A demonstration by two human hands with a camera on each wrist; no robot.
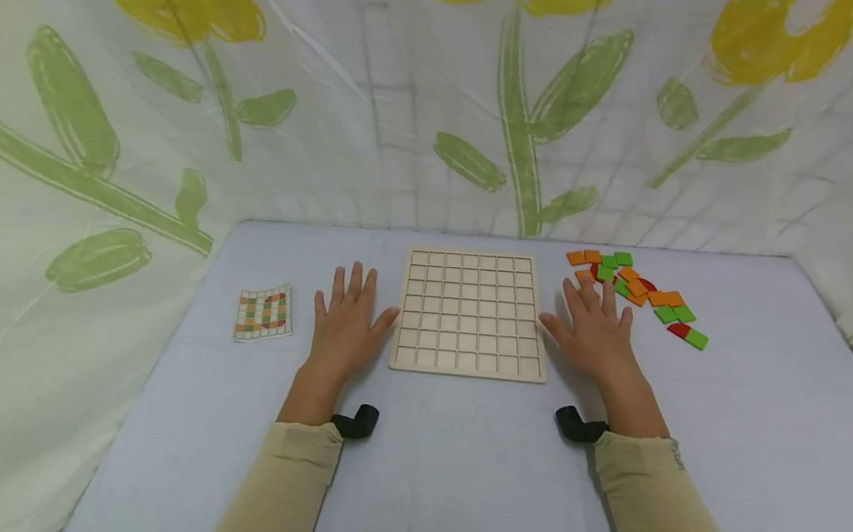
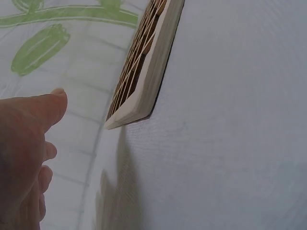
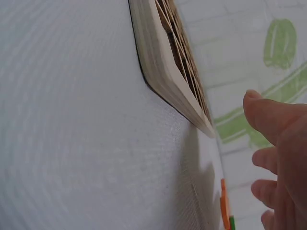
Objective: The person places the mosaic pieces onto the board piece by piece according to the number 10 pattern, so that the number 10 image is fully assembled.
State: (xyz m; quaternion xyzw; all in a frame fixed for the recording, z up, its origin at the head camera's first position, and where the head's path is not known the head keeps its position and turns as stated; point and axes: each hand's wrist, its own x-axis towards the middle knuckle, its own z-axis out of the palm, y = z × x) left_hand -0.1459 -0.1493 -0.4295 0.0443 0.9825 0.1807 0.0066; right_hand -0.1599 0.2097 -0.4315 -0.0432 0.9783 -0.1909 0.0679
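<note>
A square wooden board (image 1: 470, 324) with a grid of recessed cells lies flat on the table, its cells holding nothing. Just left of it my left hand (image 1: 347, 322) is spread palm down, its thumb beside the board's left edge. My right hand (image 1: 597, 338) is spread likewise, with its thumb near the right edge. Beyond the right fingers lie scattered orange, green and red square tiles (image 1: 666, 299), some overlapping and a few partly behind the fingers. Both wrist views show the board's thick rim (image 2: 156, 72) next to straight thumbs; neither hand holds anything.
To the left of my left hand lies a small pattern card (image 1: 264, 313) with orange, green and red squares. A white curtain (image 1: 417, 190) painted with yellow flowers hangs behind the pale table (image 1: 448, 468). Each wrist wears a black camera mount (image 1: 360, 422).
</note>
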